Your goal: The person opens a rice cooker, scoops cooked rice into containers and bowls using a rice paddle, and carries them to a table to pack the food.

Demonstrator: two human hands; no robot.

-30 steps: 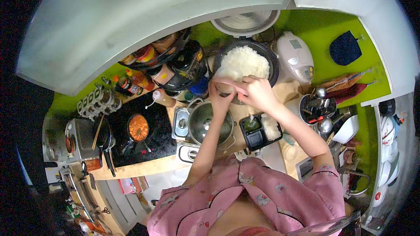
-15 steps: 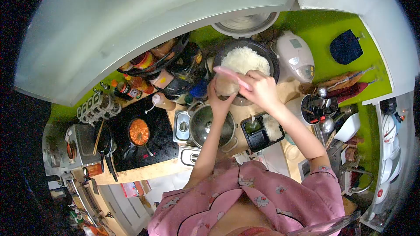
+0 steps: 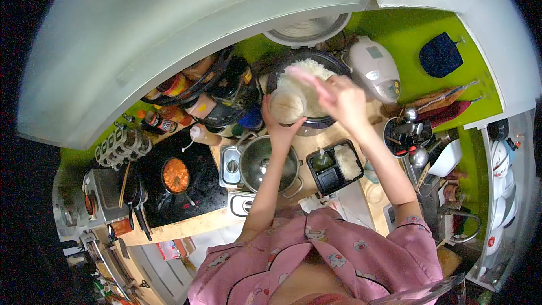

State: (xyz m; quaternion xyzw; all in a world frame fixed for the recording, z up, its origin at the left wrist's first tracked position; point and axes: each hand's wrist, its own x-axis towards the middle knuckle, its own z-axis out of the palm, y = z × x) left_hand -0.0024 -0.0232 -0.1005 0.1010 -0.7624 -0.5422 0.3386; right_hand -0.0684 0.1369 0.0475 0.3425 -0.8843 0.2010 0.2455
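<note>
My left hand is wrapped round a small round cup with rice in it, held at the front left of the rice cooker. In my right hand is a pink rice paddle, somewhat blurred, its blade over the white rice in the cooker. I cannot tell whether the blade touches that rice. Below my hands, a black divided tray has rice in one compartment and something greenish in another.
Left of the tray sits a lidded pot beside metal containers. A pan of orange-red food is on the black hob. A white appliance stands right of the cooker, near a utensil holder.
My right hand has moved the rice paddle off the cup's top to over the cooker's rice. The cup's rice now shows. The whole view has shifted slightly.
</note>
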